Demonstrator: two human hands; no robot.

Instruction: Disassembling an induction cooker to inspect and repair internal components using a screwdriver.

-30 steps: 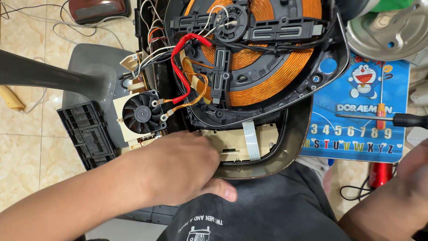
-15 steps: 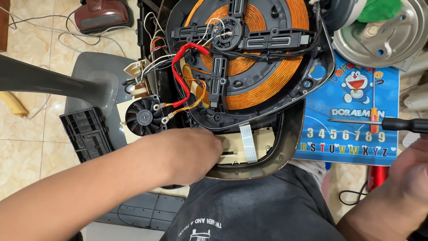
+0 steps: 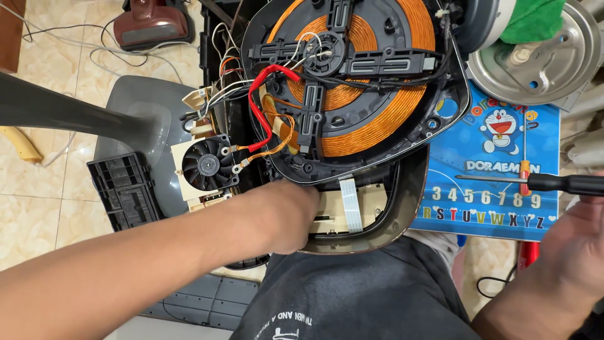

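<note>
I see the opened cooker (image 3: 352, 94) at upper centre: orange coil, black cross frame, small fan at its left. My left hand (image 3: 283, 214) reaches under its lower edge, fingers hidden, state indeterminable. My right hand (image 3: 566, 252), lower right, is cut off; its fingers grip the screwdriver (image 3: 553, 182).

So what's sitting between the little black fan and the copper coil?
In the head view, a red wire and thin orange wires run between the fan and the copper coil.
</note>
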